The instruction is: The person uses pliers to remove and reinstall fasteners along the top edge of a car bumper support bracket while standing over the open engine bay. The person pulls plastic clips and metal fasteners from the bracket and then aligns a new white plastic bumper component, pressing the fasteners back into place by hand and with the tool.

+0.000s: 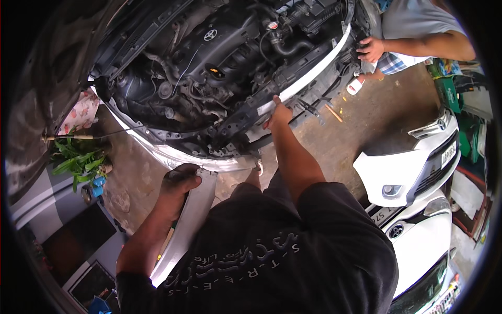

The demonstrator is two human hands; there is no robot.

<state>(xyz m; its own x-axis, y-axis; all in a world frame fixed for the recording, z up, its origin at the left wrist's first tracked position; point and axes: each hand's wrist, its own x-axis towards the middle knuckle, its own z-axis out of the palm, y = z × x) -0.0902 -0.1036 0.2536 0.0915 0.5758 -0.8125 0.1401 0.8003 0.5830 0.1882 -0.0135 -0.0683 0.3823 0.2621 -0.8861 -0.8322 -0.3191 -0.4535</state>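
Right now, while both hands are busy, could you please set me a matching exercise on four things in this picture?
Column one:
1. Left hand
2. Right hand
3. Bumper with a fog lamp
4. Leafy plant

Column two:
A. White, at the right of the picture
B. Gripping the upper end of a pale panel
C. Green, at the left of the picture
D. Touching the near end of a curved white bar

Right pairs: 1-B, 2-D, 3-A, 4-C.
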